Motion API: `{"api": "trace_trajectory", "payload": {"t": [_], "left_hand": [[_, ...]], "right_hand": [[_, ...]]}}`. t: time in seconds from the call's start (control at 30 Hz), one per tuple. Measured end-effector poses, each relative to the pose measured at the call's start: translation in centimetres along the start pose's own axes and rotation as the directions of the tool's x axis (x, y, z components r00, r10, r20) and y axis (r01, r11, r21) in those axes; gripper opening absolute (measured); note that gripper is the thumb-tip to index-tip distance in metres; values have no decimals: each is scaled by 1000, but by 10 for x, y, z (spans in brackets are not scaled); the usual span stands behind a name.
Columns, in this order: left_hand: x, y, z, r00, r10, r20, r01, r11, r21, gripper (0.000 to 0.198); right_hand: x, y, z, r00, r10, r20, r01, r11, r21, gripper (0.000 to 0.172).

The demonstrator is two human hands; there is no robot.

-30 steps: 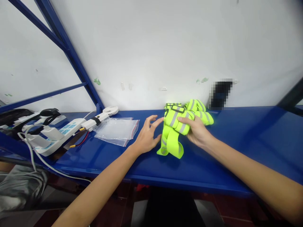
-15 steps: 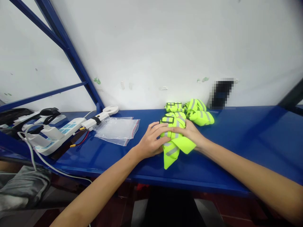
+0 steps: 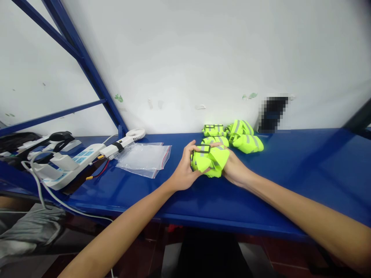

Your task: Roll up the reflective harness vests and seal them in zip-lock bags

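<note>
Between my two hands is a bundled fluorescent yellow reflective vest (image 3: pixel 213 160) with grey stripes and a black buckle at its upper left. My left hand (image 3: pixel 188 166) grips its left side, thumb in front and fingers at the top. Around the right side curls my right hand (image 3: pixel 234 166), its fingers partly hidden behind the fabric. Directly behind it lie a second yellow bundle (image 3: pixel 218 141), partly covered, and a rolled one with a black buckle (image 3: pixel 213 130). To their right rests a looser yellow reflective bundle (image 3: pixel 246 142).
Clear zip bags (image 3: pixel 143 156) lie on the blue table (image 3: pixel 290 173), left of my hands. Beyond them are a white handheld fan (image 3: pixel 135 134) and a power strip (image 3: pixel 78 162) with plugs and cables. A pixelated dark object (image 3: pixel 272 114) leans against the wall.
The vest's hanging ends are now folded up into a compact bundle. My left hand has turned, with its thumb across the front; the right hand stays at the right side.
</note>
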State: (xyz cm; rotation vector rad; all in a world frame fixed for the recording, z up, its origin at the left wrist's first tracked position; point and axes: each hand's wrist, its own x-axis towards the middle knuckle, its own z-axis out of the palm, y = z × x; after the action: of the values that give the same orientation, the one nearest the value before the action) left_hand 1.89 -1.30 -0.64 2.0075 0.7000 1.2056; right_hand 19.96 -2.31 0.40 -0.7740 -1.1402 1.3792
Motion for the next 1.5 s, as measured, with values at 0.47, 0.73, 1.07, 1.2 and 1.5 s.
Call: {"api": "trace_trajectory", "payload": {"t": [0.47, 0.73, 1.07, 1.2, 1.5], "left_hand": [[11, 1, -7, 945, -320, 61, 312, 836, -452, 70], [11, 2, -4, 952, -298, 66, 297, 858, -418, 62], [4, -4, -1, 988, -122, 98, 149, 917, -371, 53], [2, -1, 2, 990, -94, 102, 123, 931, -342, 53], [-1, -5, 1, 992, -79, 101, 90, 990, -106, 50]], "right_hand": [[-8, -9, 5, 984, 125, 130, -146, 974, 172, 45], [-1, 4, 4, 995, 96, -1, -95, 992, 85, 36], [4, 17, -5, 992, -118, -44, 111, 985, -133, 27], [3, 15, -1, 984, -151, -93, 139, 983, -123, 26], [3, 18, 0, 965, -191, -178, 170, 977, -126, 29]]}}
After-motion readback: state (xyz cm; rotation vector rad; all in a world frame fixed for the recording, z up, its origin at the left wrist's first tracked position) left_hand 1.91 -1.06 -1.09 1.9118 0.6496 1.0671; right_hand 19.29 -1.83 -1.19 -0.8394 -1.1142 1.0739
